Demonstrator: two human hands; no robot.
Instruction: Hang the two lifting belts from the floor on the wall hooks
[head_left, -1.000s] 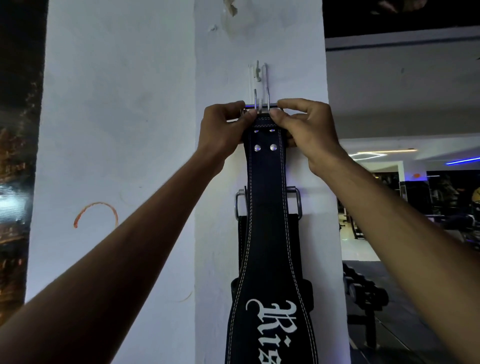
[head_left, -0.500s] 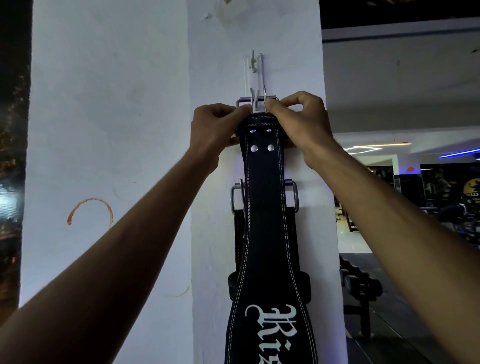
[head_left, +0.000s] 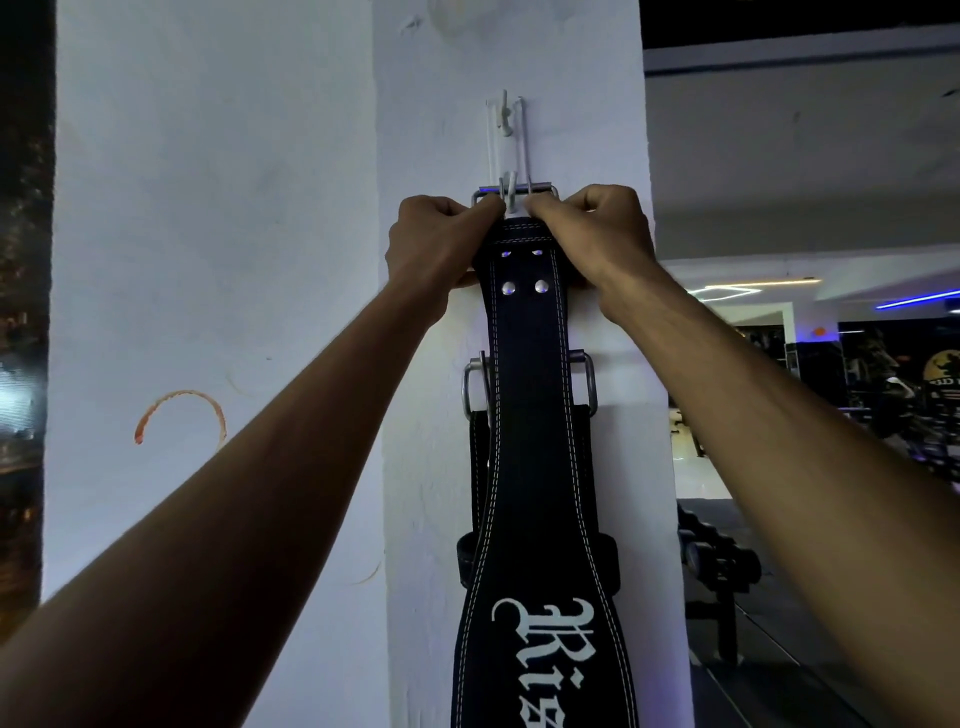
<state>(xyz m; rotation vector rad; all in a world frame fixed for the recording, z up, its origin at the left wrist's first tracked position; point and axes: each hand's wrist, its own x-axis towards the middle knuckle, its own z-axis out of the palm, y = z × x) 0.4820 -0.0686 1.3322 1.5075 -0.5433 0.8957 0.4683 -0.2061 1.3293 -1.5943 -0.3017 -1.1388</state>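
A black leather lifting belt (head_left: 530, 467) with white stitching and white gothic lettering hangs down the white pillar. Its metal buckle (head_left: 514, 191) is at the top, level with the lower prongs of a white wall hook (head_left: 506, 119). My left hand (head_left: 436, 239) grips the belt's top end on the left, and my right hand (head_left: 592, 234) grips it on the right. Behind this belt a second black belt (head_left: 478, 467) hangs lower, its metal buckle (head_left: 475, 384) showing on both sides.
The white pillar (head_left: 441, 467) has a corner edge left of the belts and an orange ring mark (head_left: 179, 415) on its left face. To the right is a dim gym floor with a dumbbell rack (head_left: 722, 571) and blue strip lights.
Both hands have lifted the belt's buckle end slightly, so the buckle's bar now sits up around the hook's lower prongs. The view has shifted a little.
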